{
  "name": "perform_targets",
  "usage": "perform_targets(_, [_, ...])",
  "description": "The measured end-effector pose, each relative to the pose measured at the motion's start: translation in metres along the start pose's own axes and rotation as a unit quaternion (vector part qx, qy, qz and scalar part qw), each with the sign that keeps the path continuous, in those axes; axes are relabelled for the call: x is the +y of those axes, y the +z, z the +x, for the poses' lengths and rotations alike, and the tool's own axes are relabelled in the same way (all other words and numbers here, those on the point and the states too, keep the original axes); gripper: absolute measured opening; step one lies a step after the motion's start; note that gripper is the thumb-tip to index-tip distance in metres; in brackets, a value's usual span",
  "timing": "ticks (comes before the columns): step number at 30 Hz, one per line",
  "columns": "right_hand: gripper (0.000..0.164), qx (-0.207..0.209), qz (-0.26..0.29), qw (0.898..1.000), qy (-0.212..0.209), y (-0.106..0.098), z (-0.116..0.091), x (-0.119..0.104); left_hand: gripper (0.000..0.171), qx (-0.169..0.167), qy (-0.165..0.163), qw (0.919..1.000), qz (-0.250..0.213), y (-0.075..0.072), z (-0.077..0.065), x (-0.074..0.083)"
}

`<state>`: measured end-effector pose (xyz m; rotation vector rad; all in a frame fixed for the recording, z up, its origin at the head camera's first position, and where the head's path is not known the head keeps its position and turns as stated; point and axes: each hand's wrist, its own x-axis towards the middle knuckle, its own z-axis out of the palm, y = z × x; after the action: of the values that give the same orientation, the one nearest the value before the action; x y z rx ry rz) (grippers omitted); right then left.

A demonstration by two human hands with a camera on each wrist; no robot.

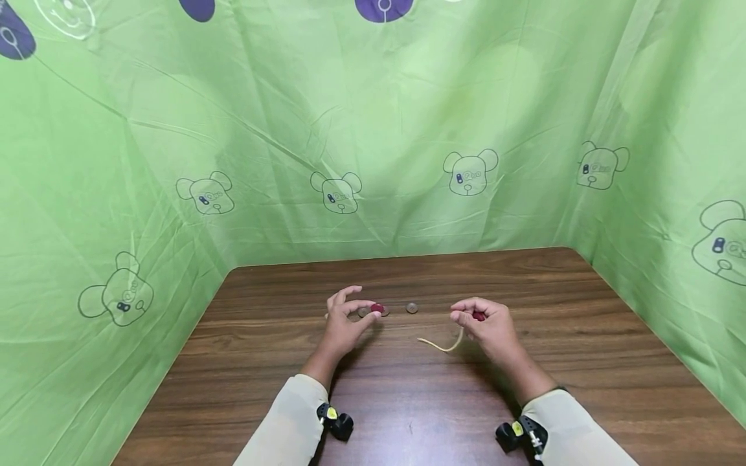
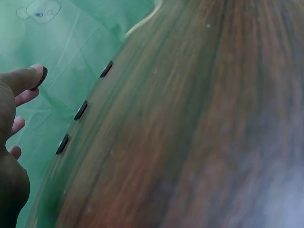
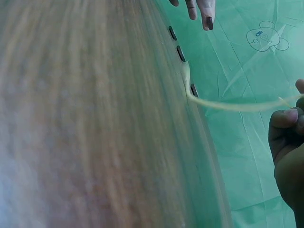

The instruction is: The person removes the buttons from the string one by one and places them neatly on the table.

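Pale cloth sleeves (image 1: 285, 421); left hand (image 1: 342, 327) pinches round red disc (image 1: 377, 308); right hand (image 1: 493, 331) grips thin yellow cord (image 1: 447, 350); wood-grain tabletop (image 1: 402, 385).

Worktop (image 1: 408, 401) shows smooth, glossy wood grain; backdrop (image 1: 396, 97) appears creased, faintly shiny cloth; sleeves (image 1: 285, 421), matt cloth; cord (image 1: 447, 351) looks matt.

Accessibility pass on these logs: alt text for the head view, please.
The left hand pinches a red disc above a wooden table while the right hand holds a yellow cord and another red disc. Three brown discs lie on the table, with green cloth behind.
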<state>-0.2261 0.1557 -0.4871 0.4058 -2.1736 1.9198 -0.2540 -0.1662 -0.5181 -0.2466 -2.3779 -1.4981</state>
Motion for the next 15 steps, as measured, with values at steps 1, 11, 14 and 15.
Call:
perform_targets(1, [0.014, 0.001, 0.001, 1.0, 0.001, 0.0, 0.0, 0.0, 0.017, 0.002, 0.0, 1.0, 0.002, -0.001, 0.0, -0.001])
perform_targets(11, [0.015, 0.006, 0.008, 1.0, 0.017, -0.001, 0.0, 0.0, 0.021, 0.01, -0.016, 0.9987, 0.048, -0.016, -0.004, -0.011])
perform_targets(14, [0.015, 0.006, 0.009, 1.0, 0.017, -0.001, 0.0, 0.001, 0.022, 0.008, -0.015, 0.998, 0.061, -0.019, -0.004, -0.014])
perform_targets(15, [0.015, 0.006, 0.01, 1.0, 0.016, -0.001, 0.0, 0.001, 0.022, 0.004, -0.016, 0.9977, 0.066, -0.02, -0.004, -0.015])
